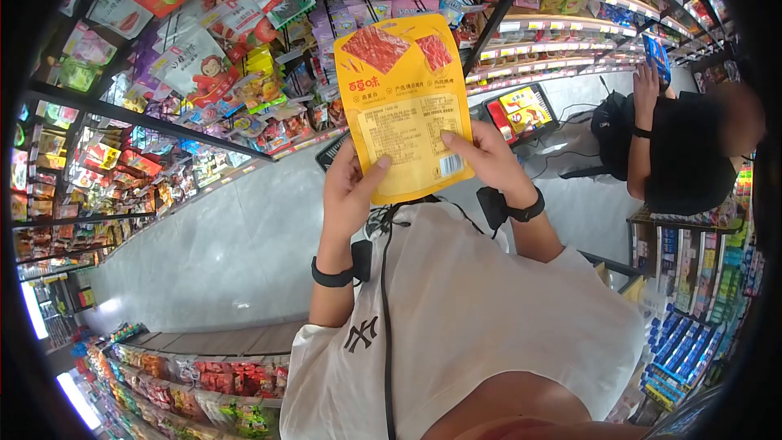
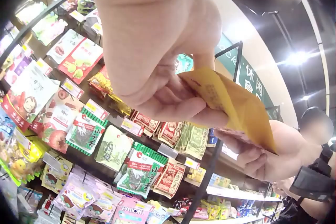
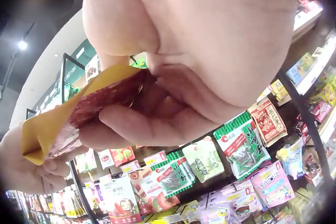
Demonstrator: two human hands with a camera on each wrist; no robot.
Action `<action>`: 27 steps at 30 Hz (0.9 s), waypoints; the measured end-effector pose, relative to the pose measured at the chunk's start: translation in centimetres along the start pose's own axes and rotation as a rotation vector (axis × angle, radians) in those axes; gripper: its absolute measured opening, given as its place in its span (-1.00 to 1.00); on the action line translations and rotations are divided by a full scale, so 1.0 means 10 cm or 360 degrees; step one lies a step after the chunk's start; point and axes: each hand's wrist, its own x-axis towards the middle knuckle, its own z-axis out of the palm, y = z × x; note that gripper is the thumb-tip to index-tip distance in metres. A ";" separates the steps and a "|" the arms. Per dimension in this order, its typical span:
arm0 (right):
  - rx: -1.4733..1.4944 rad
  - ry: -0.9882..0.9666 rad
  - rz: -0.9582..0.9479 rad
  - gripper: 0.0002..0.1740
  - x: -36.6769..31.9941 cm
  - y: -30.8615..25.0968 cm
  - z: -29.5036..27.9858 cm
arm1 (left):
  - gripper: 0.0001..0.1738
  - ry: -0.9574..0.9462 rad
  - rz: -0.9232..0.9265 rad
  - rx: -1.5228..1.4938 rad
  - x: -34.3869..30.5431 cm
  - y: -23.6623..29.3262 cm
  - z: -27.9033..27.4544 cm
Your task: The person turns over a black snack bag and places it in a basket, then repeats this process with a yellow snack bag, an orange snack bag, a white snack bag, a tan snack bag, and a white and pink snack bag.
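The white shirt [image 1: 456,310] right here carries an NY logo. The yellow packet [image 1: 405,106] reads 百草味, and a pink packet [image 2: 134,211] reads PAIIOKI.

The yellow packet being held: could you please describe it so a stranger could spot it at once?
In the shop aisle, beside the snack shelves, the left hand and right hand are raised together. They grip the lower edge of a flat yellow packet. Unlike the shelved bags, it is held in the air, with red meat slices pictured on top.
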 end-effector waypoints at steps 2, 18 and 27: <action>-0.0012 0.0000 -0.0019 -0.62 0.01 -0.03 0.03 | -0.55 0.0017 0.0036 0.0018 -0.02 0.01 -0.03; 0.0390 0.0296 -0.0418 -0.11 0.04 -0.04 0.37 | -0.50 0.0092 0.0093 0.0182 -0.22 0.10 -0.20; -0.0276 0.0270 -0.0740 -0.57 0.13 -0.01 0.62 | -0.49 -0.0287 0.0479 0.0415 -0.28 0.29 -0.16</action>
